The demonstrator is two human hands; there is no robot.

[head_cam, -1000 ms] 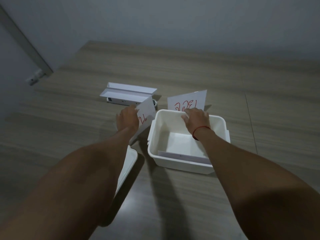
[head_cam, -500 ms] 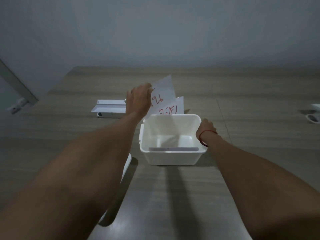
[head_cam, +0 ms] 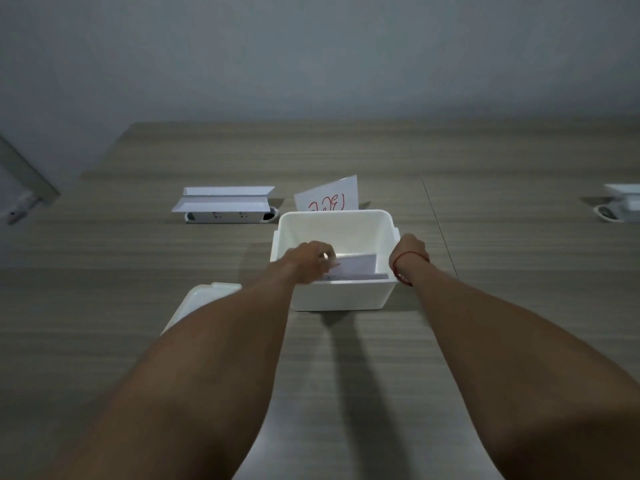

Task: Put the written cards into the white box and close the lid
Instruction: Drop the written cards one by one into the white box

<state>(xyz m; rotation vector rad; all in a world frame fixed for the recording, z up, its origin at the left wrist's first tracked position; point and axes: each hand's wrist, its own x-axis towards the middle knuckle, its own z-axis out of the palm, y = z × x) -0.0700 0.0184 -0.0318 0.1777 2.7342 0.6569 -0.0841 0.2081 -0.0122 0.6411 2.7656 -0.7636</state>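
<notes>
The open white box (head_cam: 337, 297) stands in the middle of the wooden table. My left hand (head_cam: 310, 259) reaches down inside it and holds a white card (head_cam: 358, 263) low in the box, above another card (head_cam: 360, 277) that lies against the near wall. My right hand (head_cam: 408, 252) grips the box's right rim. Behind the box a card with red writing (head_cam: 327, 199) stands upright. The white lid (head_cam: 199, 303) lies flat to the left of the box, partly hidden by my left forearm.
A white power strip housing with raised flaps (head_cam: 227, 204) sits at the back left. Another white device (head_cam: 620, 202) is at the far right edge. A seam (head_cam: 436, 216) runs across the table to the right of the box.
My left hand has brought its card down from above the box into the box. My right hand stays on the right rim.
</notes>
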